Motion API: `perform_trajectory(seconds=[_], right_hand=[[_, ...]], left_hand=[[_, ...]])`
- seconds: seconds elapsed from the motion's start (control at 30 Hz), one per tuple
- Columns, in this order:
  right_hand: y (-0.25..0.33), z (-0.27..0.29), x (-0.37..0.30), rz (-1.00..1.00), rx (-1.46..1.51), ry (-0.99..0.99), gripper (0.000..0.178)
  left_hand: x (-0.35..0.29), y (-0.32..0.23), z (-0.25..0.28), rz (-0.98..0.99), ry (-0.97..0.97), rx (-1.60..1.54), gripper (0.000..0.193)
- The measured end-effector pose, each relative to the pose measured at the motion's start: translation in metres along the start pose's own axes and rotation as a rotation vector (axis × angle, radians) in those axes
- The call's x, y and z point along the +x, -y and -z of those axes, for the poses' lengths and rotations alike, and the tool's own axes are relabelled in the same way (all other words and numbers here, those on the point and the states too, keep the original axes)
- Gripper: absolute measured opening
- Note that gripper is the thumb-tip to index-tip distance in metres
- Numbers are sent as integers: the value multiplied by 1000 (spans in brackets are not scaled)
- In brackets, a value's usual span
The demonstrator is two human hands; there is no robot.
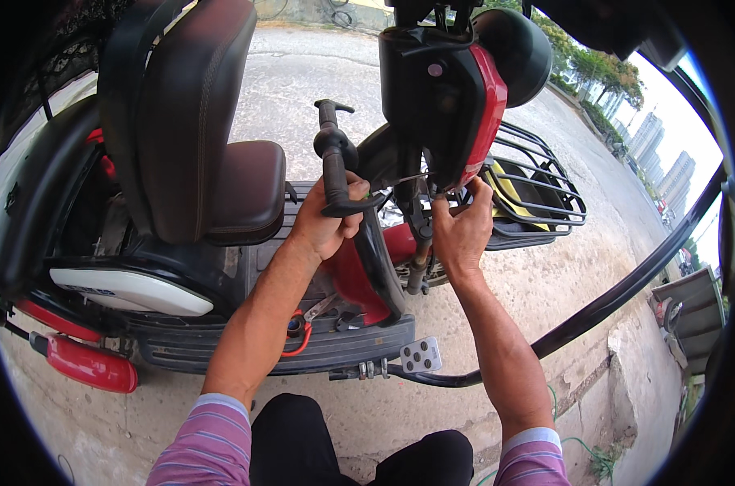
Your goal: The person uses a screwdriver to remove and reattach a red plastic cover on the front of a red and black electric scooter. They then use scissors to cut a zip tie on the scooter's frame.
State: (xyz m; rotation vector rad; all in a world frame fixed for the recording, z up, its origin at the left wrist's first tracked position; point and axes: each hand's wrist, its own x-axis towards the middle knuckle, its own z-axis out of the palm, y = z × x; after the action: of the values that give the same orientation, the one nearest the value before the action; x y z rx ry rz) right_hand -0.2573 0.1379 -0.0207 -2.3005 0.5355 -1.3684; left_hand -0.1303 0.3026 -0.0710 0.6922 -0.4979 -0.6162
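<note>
A three-wheeled electric scooter stands side-on before me. My left hand (329, 217) is closed around a screwdriver (410, 178), partly hidden behind a black handlebar grip (334, 180). Its thin metal shaft points right, toward the underside of the black and red front cover (436, 97); a bit of green shows by my fingers. At the cover's lower end my right hand (463, 231) pinches the edge with thumb and fingers. Whether a small part lies between those fingertips is hidden.
Red-handled pliers (301, 328) lie on the dark footboard (246, 340). To the left is a brown padded seat (197, 121); at right, a black wire basket (538, 178) with something yellow. A metal pedal (420, 355) and a curved black bar (611, 304) stand nearer me.
</note>
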Motion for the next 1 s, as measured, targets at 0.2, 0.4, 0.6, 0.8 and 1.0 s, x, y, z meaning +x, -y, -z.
perform_trajectory(seconds=[0.2, 0.4, 0.6, 0.8, 1.0], right_hand=[[-1, -1, 0, -14, 26, -6, 54], [-3, -1, -2, 5, 12, 2, 57], [2, 1, -3, -31, 40, 20, 58], [-9, -4, -1, 79, -16, -31, 57], [-4, -1, -3, 61, -1, 15, 64]], left_hand=[[2, 13, -3, -63, -71, -169, 18], [-2, 6, -20, -8, -235, -43, 27], [-4, 5, -3, 30, -86, 57, 32], [8, 13, 6, -101, -37, -157, 19], [-2, 5, -8, -70, -110, -16, 18]])
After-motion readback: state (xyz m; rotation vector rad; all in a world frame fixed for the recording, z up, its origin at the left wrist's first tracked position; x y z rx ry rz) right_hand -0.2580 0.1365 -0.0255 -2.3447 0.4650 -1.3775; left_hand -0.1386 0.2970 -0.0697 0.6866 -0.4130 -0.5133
